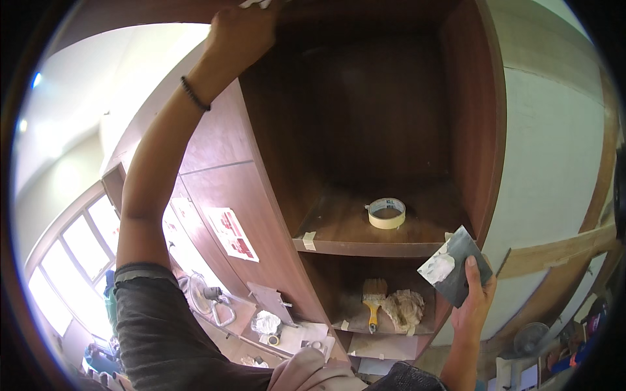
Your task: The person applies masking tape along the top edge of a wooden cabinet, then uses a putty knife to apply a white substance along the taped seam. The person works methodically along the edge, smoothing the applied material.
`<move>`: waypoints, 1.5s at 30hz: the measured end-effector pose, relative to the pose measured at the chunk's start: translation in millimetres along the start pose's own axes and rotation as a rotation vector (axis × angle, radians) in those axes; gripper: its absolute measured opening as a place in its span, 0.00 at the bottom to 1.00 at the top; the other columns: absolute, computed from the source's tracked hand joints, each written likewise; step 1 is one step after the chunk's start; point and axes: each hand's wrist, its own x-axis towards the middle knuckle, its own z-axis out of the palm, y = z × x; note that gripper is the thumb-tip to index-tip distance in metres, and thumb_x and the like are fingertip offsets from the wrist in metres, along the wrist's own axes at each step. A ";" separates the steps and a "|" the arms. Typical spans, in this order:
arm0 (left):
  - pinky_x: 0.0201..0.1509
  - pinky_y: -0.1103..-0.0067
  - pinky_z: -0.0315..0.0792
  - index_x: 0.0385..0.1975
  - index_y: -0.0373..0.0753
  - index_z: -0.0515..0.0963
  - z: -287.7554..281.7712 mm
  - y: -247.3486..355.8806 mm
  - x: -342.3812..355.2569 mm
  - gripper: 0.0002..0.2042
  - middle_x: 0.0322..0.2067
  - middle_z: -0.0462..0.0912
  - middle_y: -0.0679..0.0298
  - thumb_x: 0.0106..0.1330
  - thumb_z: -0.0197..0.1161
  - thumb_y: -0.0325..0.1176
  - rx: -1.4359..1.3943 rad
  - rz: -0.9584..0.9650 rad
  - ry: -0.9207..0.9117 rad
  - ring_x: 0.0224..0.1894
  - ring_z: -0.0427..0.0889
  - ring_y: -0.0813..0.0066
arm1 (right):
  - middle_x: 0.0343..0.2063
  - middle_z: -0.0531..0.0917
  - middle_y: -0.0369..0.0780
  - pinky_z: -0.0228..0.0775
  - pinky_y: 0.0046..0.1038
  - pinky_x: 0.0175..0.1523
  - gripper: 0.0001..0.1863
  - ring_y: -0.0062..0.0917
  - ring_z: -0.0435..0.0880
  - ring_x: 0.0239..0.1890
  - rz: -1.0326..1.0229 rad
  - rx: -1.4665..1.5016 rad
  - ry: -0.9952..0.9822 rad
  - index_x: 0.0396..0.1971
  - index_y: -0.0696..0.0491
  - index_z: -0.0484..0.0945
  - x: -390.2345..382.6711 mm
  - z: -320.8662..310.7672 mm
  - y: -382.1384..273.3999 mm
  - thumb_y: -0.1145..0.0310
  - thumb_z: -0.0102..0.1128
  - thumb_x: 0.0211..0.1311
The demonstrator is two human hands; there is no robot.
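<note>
From the head view, your left hand [238, 29] was raised high to the top front edge of the brown wooden cabinet [482, 130], fingers curled over something pale at the very top of the frame; too little of it showed to tell what it was, so I cannot tell whether that hand truly gripped it or only pressed on it. A dark bead bracelet [194, 94] sat on that wrist, and the dark grey sleeve [163, 319] covered your upper arm.

Your right hand [475, 296] was low on the right, just in front of the cabinet's right side panel, closed around a flat grey scraper blade [453, 264]. The thumb lay across its face, and a patch of white filler [438, 267] sat on the blade's left part.

Inside the cabinet, a roll of masking tape [387, 212] lay flat on the middle shelf [339, 228], well apart from both hands. Small bits of tape stuck to the shelf's front edge. On the shelf below, a paintbrush with a yellow handle [373, 301] lay beside a crumpled rag [404, 307], the two nearly touching.

To the left of the cabinet, lower down, a small fan [207, 294] stood among scattered clutter, with bright windows [72, 254] beyond.
</note>
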 end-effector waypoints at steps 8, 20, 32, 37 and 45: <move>0.38 0.69 0.78 0.57 0.44 0.85 -177.2 96.2 -81.3 0.22 0.32 0.81 0.58 0.63 0.58 0.24 -1.550 0.122 -0.084 0.32 0.81 0.62 | 0.42 0.86 0.38 0.79 0.26 0.49 0.15 0.20 0.86 0.42 0.144 0.092 0.041 0.50 0.59 0.82 -9.9 4.6 6.2 0.65 0.68 0.71; 0.61 0.63 0.75 0.60 0.56 0.85 -245.3 204.5 -156.8 0.36 0.57 0.69 0.50 0.49 0.61 0.15 -1.896 0.258 -0.274 0.60 0.74 0.52 | 0.39 0.87 0.37 0.80 0.24 0.46 0.12 0.19 0.87 0.39 0.297 0.140 -0.093 0.46 0.58 0.84 -8.5 8.1 15.7 0.65 0.66 0.71; 0.59 0.64 0.74 0.59 0.57 0.86 -247.5 211.5 -164.9 0.33 0.59 0.69 0.49 0.51 0.62 0.17 -1.895 0.268 -0.270 0.60 0.75 0.51 | 0.35 0.87 0.35 0.78 0.22 0.43 0.10 0.16 0.85 0.36 0.279 0.083 -0.083 0.42 0.56 0.85 -14.6 8.7 19.1 0.64 0.66 0.72; 0.59 0.65 0.73 0.58 0.55 0.87 -253.7 206.6 -163.9 0.33 0.58 0.71 0.50 0.51 0.63 0.18 -1.866 0.287 -0.333 0.59 0.75 0.53 | 0.36 0.87 0.35 0.77 0.21 0.43 0.10 0.15 0.85 0.36 0.263 0.071 -0.058 0.42 0.57 0.85 -12.5 9.5 18.0 0.65 0.65 0.73; 0.64 0.62 0.69 0.56 0.47 0.87 -251.2 202.8 -165.5 0.31 0.57 0.72 0.49 0.49 0.61 0.17 -1.963 0.280 -0.321 0.62 0.73 0.51 | 0.37 0.87 0.35 0.77 0.21 0.44 0.12 0.16 0.85 0.37 0.302 0.086 -0.108 0.44 0.57 0.84 -12.2 5.8 25.5 0.64 0.65 0.73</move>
